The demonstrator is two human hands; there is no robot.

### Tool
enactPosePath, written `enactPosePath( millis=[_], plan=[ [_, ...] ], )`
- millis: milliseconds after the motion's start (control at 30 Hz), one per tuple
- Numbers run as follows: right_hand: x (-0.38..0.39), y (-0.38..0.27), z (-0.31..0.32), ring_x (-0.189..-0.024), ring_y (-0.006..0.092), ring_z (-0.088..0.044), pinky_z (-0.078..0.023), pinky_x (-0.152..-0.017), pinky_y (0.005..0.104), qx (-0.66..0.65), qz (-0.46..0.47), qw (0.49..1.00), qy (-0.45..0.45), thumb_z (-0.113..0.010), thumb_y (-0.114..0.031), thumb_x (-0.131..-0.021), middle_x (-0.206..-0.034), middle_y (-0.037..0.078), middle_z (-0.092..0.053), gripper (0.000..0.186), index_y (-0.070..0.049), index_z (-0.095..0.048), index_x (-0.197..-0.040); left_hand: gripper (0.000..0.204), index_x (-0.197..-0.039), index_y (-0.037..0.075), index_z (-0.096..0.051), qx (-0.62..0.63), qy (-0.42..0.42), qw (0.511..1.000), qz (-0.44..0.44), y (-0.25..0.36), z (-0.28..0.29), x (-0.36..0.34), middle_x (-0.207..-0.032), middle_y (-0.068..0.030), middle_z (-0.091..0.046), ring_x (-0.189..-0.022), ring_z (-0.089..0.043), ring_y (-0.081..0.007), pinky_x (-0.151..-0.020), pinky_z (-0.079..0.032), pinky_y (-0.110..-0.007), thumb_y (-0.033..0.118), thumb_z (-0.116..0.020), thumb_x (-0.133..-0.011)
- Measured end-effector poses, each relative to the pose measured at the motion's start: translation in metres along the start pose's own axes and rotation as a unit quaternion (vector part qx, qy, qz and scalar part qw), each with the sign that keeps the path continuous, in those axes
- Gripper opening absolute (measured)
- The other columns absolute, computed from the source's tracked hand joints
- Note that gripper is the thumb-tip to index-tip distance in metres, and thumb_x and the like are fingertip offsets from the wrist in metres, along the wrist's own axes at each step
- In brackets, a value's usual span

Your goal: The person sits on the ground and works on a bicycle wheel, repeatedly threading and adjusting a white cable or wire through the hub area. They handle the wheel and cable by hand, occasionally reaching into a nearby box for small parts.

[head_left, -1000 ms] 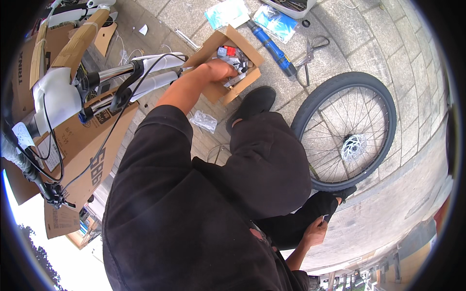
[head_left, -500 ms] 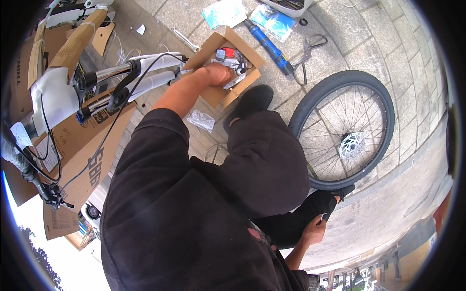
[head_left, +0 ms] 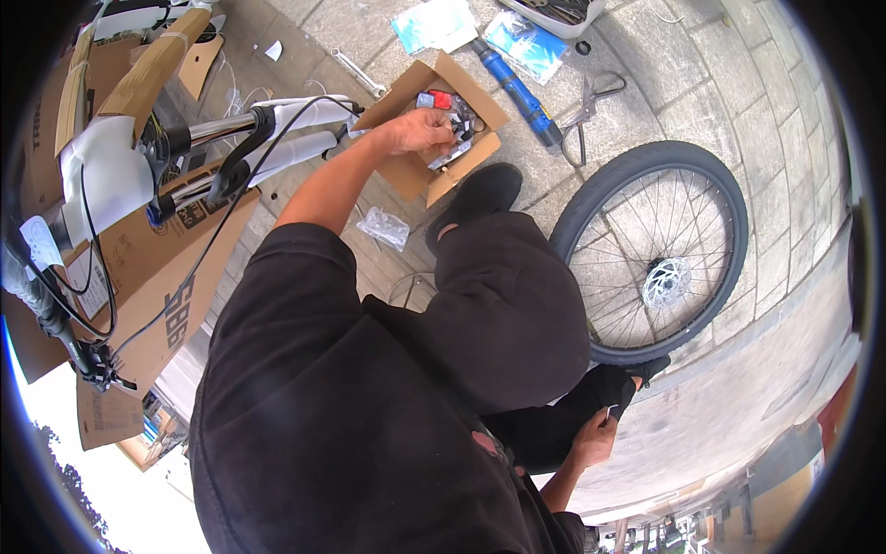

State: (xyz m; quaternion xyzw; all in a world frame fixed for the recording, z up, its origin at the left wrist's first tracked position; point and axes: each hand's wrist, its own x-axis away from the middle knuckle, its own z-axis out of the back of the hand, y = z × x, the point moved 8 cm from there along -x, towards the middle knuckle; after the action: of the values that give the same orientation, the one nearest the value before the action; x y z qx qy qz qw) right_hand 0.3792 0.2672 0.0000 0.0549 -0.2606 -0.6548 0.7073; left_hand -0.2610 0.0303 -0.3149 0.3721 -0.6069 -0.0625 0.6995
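Observation:
My left hand point(head_left: 425, 131) is over an open cardboard box point(head_left: 388, 111) of small parts, with a red item point(head_left: 439, 100) near its far side. The fingers are curled together at a dark cluster of parts point(head_left: 464, 127); what they hold is hidden. My right hand point(head_left: 595, 439) is low at the right, beside my dark trouser leg, pinching a small, thin, pale item point(head_left: 610, 410) too small to name. A blue and black tube point(head_left: 508, 78) and scissors point(head_left: 591, 106) lie on the paving beside the box.
A wrapped bicycle frame and fork point(head_left: 111, 162) stand at left over flattened cardboard point(head_left: 175, 295). A wheel point(head_left: 692, 157) lies at right. A wrench point(head_left: 358, 72), clear bag point(head_left: 386, 229), pale blue packets point(head_left: 434, 23) and a tool container point(head_left: 544, 11) are on the paving.
My left hand has shifted slightly left and up over the box, its bent fingers now more visible. My right hand stays in about the same place.

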Motion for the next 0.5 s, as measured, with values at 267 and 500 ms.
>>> enactPosePath(
  millis=[267, 500],
  plan=[
    [-0.001, -0.005, 0.001, -0.078, 0.0407, -0.071, -0.054, -0.065, 0.0533, 0.008, 0.039, 0.999, 0.034, -0.061, -0.042, -0.102, -0.090, 0.013, -0.075, 0.038, -0.008, -0.075, -0.093, 0.028, -0.106, 0.002, -0.074, -0.422, 0.028, 0.904, -0.066, -0.017, -0.016, -0.025, -0.103, -0.0210, -0.075, -0.093, -0.073, -0.0333, -0.086, -0.057, -0.043, 0.026, -0.069, -0.093],
    [-0.002, 0.001, -0.004, -0.077, 0.0407, -0.071, -0.053, -0.064, 0.0534, 0.009, 0.031, 0.999, 0.041, -0.060, -0.043, -0.103, -0.089, 0.014, -0.074, 0.040, -0.008, -0.073, -0.090, 0.030, -0.094, 0.002, -0.076, -0.361, 0.009, 0.931, -0.059, 0.030, -0.020, 0.001, -0.086, -0.0206, -0.074, -0.082, -0.073, -0.0311, -0.075, -0.057, -0.043, 0.031, -0.076, -0.085]
  ],
)
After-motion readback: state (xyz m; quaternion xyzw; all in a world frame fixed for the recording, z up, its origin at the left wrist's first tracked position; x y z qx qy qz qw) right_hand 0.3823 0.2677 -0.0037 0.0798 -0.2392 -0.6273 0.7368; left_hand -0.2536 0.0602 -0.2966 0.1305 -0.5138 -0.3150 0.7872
